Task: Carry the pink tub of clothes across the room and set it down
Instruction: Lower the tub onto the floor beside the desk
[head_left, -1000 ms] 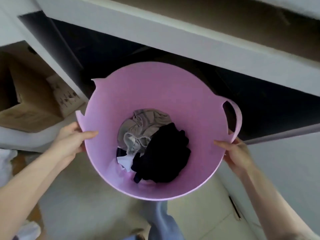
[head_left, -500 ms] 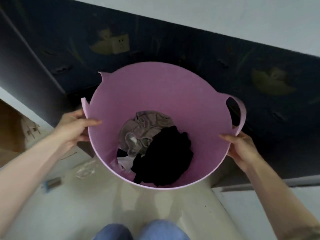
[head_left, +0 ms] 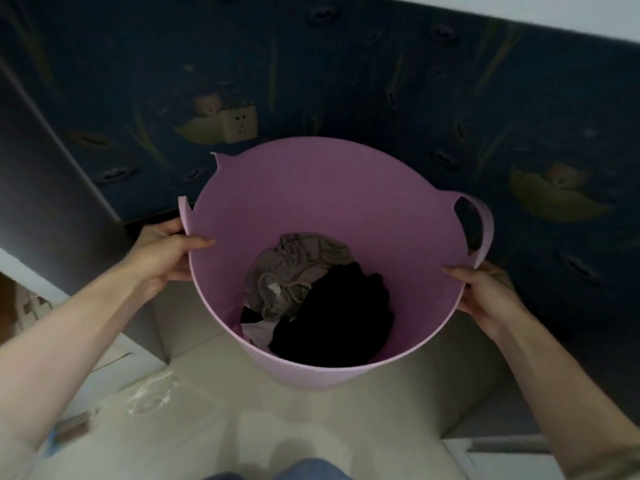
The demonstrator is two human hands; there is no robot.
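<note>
The pink tub (head_left: 329, 188) fills the middle of the head view, held above a pale tiled floor. Grey, black and white clothes (head_left: 311, 296) lie crumpled at its bottom. My left hand (head_left: 162, 251) grips the left rim with the thumb inside the wall. My right hand (head_left: 485, 292) grips the right rim just below the loop handle (head_left: 481, 223). The tub's left handle is broken, leaving two stubs.
A dark blue wall (head_left: 381, 81) with a leaf pattern stands right behind the tub, with a socket (head_left: 239, 123) on it. A crumpled clear plastic scrap (head_left: 152, 393) lies on the floor at lower left. My knees (head_left: 277, 471) show at the bottom edge.
The view has swung from a white ledge and cardboard boxes to the dark patterned wall, which is now closer. The tub sits lower in my hands; both grips are unchanged.
</note>
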